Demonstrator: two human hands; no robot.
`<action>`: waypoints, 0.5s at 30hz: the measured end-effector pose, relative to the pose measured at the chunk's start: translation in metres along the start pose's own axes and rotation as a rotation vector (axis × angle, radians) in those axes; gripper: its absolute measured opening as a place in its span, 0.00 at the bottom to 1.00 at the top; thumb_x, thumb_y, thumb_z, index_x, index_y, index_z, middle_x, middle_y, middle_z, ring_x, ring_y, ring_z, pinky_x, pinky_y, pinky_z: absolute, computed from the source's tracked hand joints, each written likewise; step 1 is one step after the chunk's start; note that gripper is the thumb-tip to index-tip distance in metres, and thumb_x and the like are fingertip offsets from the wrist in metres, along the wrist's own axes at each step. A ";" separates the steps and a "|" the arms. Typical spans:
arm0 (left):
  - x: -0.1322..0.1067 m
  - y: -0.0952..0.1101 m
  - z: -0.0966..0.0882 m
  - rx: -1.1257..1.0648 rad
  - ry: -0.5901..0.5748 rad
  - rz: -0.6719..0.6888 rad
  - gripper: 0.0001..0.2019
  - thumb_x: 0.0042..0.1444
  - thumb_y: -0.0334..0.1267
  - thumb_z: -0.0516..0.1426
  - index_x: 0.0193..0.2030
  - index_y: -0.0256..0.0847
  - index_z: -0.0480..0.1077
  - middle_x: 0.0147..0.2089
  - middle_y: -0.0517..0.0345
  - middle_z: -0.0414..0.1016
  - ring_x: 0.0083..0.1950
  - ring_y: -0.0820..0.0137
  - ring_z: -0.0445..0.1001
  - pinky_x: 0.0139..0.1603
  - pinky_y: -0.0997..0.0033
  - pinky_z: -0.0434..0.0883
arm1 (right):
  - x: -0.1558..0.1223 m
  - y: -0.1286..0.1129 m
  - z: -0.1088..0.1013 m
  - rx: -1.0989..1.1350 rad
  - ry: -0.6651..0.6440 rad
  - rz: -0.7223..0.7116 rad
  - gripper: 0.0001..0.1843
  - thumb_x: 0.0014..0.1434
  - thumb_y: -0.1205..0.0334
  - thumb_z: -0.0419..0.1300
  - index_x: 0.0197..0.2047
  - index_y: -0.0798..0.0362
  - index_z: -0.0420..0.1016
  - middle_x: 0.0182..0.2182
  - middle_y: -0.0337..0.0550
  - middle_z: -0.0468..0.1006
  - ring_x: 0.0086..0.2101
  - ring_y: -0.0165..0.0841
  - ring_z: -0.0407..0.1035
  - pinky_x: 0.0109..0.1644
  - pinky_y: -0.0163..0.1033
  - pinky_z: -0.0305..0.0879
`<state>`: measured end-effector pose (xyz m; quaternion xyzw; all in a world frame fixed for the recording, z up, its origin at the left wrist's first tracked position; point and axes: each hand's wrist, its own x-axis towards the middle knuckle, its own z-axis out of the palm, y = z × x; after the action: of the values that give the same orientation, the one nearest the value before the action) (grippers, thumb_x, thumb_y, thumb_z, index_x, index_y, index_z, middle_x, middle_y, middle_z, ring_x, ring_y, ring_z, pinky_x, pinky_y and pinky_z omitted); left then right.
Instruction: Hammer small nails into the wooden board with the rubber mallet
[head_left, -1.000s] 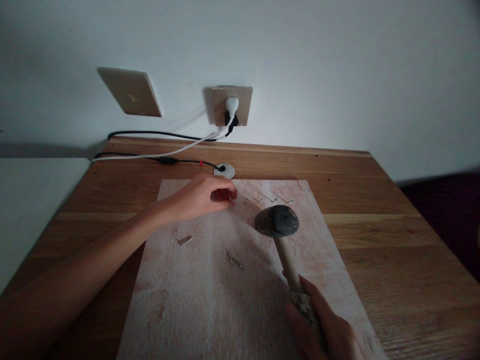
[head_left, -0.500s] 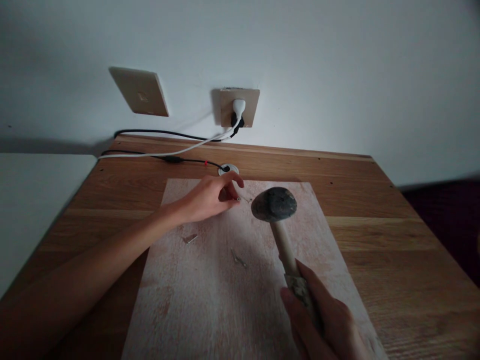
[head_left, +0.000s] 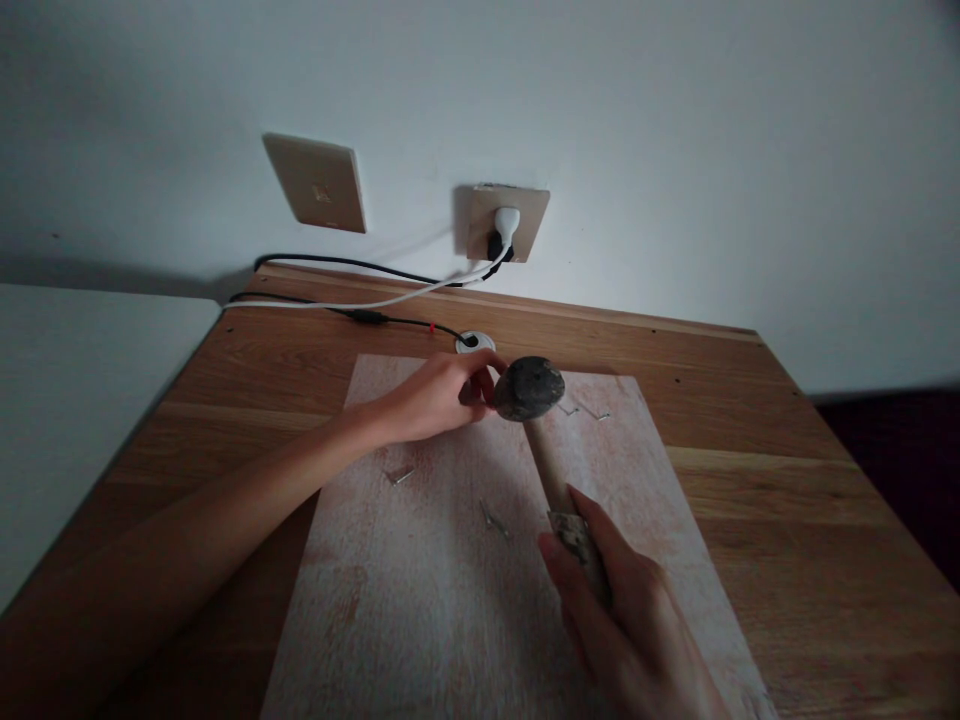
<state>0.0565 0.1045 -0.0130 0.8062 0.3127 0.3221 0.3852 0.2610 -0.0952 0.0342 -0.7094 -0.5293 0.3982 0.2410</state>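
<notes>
My right hand [head_left: 630, 610] is wrapped round the handle of a mallet [head_left: 531, 390] with a dark, rounded head and a pale, worn grip. The mallet head hangs over the upper part of a whitewashed board [head_left: 420, 590], beside my left fingertips. My left hand [head_left: 450, 395] is pinched low over the board; the mallet head covers its fingertips and the nail held there, whose small round head showed a moment earlier. Several thin nails seem to stand in the board with fine shadows: one nail [head_left: 403, 476] at left, another nail [head_left: 496, 522] near the middle, others at upper right.
The board lies on a wooden tabletop [head_left: 780, 520] against a white wall. Behind my left hand is a round cable grommet [head_left: 474, 342]. White and black cables run along the back to a wall socket [head_left: 525, 210]. A white surface [head_left: 97, 370] borders the left side.
The mallet has moved left and slightly up, its head now against the view of my left fingertips. The view has shifted a little left, uncovering nails at the board's upper right.
</notes>
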 end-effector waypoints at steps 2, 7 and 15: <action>0.000 -0.001 0.000 -0.029 -0.010 -0.019 0.17 0.56 0.28 0.63 0.53 0.39 0.75 0.37 0.61 0.82 0.36 0.72 0.78 0.40 0.73 0.71 | 0.000 0.002 0.000 0.012 0.002 -0.014 0.36 0.74 0.37 0.54 0.67 0.60 0.72 0.19 0.29 0.65 0.18 0.30 0.60 0.18 0.36 0.54; -0.001 -0.001 0.000 -0.053 -0.033 -0.042 0.17 0.56 0.27 0.62 0.53 0.39 0.75 0.36 0.62 0.81 0.33 0.73 0.78 0.36 0.74 0.71 | 0.001 0.005 0.001 -0.031 0.026 -0.063 0.35 0.74 0.39 0.55 0.67 0.61 0.72 0.18 0.29 0.66 0.18 0.31 0.62 0.19 0.37 0.57; -0.001 0.001 -0.002 -0.034 -0.041 -0.039 0.19 0.55 0.25 0.61 0.53 0.38 0.76 0.35 0.62 0.81 0.33 0.73 0.78 0.37 0.74 0.71 | 0.000 0.003 0.006 0.007 0.023 0.028 0.39 0.72 0.34 0.54 0.69 0.60 0.72 0.17 0.31 0.69 0.18 0.32 0.65 0.19 0.36 0.58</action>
<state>0.0548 0.1045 -0.0119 0.7998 0.3148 0.3031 0.4114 0.2582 -0.0965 0.0284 -0.7205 -0.5150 0.3951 0.2440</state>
